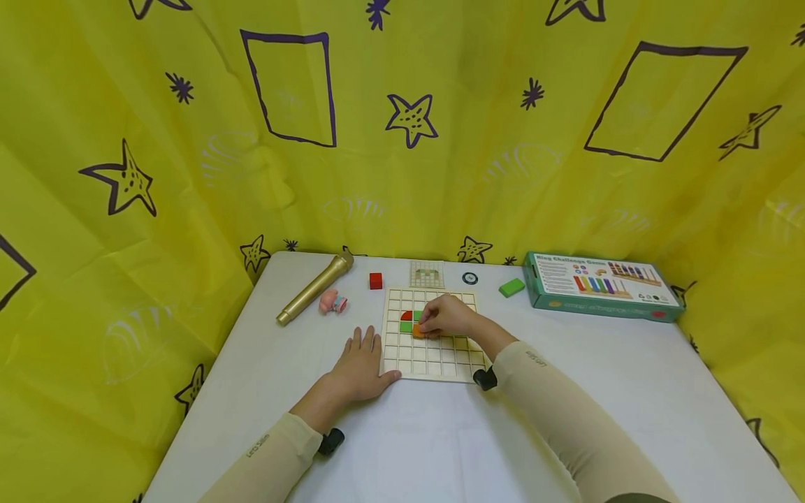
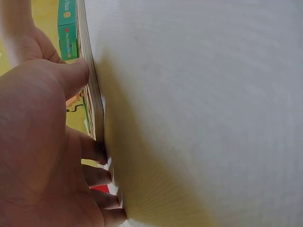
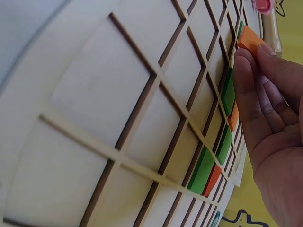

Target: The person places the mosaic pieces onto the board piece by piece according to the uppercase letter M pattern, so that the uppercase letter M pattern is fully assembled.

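My right hand (image 1: 448,316) pinches a small orange tile (image 3: 249,39) between thumb and fingertips, over the left middle of a pale wooden grid board (image 1: 434,365). Around it, a red piece (image 1: 407,316) and a green tile (image 1: 405,327) sit in squares of the grid. More green tiles (image 3: 201,169), an orange piece (image 3: 233,118) and another red piece (image 3: 213,180) show in the right wrist view, some of them partly hidden in the head view by my right hand. My left hand (image 1: 361,369) rests on the table with fingers spread, its thumb at the board's near left corner.
Behind the board lies a small patterned grid card (image 1: 427,274), between a red cube (image 1: 375,281) and a round dark disc (image 1: 469,278). A gold microphone (image 1: 316,288) and pink figurine (image 1: 332,302) lie left; a green block (image 1: 512,287) and game box (image 1: 600,286) lie right.
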`<state>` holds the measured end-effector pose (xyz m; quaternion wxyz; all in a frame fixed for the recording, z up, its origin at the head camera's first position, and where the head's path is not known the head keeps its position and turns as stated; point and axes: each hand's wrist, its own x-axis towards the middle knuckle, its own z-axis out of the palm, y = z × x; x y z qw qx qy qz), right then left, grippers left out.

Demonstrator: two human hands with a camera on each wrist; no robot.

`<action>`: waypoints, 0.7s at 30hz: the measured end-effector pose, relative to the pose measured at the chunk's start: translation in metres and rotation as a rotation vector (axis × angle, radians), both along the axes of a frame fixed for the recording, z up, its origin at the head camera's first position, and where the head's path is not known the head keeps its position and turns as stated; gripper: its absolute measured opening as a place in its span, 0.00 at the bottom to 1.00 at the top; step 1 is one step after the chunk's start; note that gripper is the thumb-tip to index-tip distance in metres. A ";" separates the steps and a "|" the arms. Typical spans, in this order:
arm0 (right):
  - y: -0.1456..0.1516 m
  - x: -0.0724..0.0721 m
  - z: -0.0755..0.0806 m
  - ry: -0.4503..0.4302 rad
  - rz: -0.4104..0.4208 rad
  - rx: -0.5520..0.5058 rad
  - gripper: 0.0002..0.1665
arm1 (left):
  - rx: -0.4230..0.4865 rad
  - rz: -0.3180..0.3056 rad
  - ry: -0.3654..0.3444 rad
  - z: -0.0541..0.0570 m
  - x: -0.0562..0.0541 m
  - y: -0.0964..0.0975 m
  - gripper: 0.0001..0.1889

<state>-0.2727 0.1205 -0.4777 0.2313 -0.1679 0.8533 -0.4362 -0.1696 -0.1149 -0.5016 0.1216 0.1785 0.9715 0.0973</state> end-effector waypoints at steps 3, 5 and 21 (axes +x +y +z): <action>-0.006 0.001 0.000 0.015 0.021 0.016 0.04 | 0.006 -0.003 -0.001 0.000 0.000 0.000 0.50; -0.009 0.001 0.000 0.021 0.026 0.023 0.04 | 0.011 -0.005 -0.001 0.001 0.000 -0.001 0.50; -0.021 0.008 -0.007 0.013 0.028 0.034 0.04 | 0.009 -0.004 0.002 0.003 0.001 -0.001 0.49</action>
